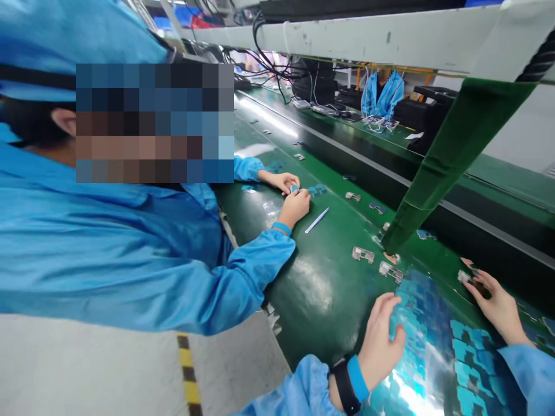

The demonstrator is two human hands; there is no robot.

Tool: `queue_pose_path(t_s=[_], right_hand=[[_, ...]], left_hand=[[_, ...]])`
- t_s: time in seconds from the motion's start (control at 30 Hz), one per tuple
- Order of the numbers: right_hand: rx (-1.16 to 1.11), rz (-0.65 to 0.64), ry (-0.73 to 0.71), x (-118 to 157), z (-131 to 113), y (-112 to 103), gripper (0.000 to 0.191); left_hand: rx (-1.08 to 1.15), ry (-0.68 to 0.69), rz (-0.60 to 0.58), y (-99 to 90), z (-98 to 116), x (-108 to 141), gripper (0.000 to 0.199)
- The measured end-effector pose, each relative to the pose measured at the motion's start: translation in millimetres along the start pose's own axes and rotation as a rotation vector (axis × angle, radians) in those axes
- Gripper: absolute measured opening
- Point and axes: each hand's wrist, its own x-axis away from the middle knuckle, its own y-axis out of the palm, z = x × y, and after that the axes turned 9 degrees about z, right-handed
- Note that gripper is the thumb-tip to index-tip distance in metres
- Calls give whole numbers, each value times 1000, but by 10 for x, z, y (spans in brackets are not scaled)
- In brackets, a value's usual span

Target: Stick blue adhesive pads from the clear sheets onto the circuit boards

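My left hand (pixel 381 338), with a black band and a blue band at the wrist, hovers by the left edge of a shiny blue film sheet (pixel 422 323). Its fingers are apart and hold nothing. Farther right, my right hand (pixel 498 303) pinches a small metal bracket (pixel 463 277) between thumb and fingers. Just beyond my left hand, a flat silver metal plate with cut-outs (pixel 391 271) lies on the green mat, and a similar plate (pixel 363 254) is beside it. Blue film pieces (pixel 470 364) are laid out in rows right of the sheet.
At my left a co-worker in blue (pixel 130 248) handles a small part, with white tweezers (pixel 317 220) nearby. A green-wrapped post (pixel 451 162) slants down to the bench. Beyond runs a dark conveyor (pixel 368 156) past more small parts. Another person (pixel 381 95) sits across.
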Motion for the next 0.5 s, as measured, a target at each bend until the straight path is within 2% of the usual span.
queue_pose_path(t_s=[0.13,0.23,0.33,0.5], right_hand=[[-41,24,29,37,150,10,81],[-111,21,107,35,176,0,77],[-89,16,157,13,170,-36,75],[-3,47,72,65,113,-113,74]], left_hand=[[21,9,19,-8,31,-12,49],[41,32,49,-11,45,-34,48],[63,52,72,-8,56,-57,48],[101,61,90,-19,71,-81,45]])
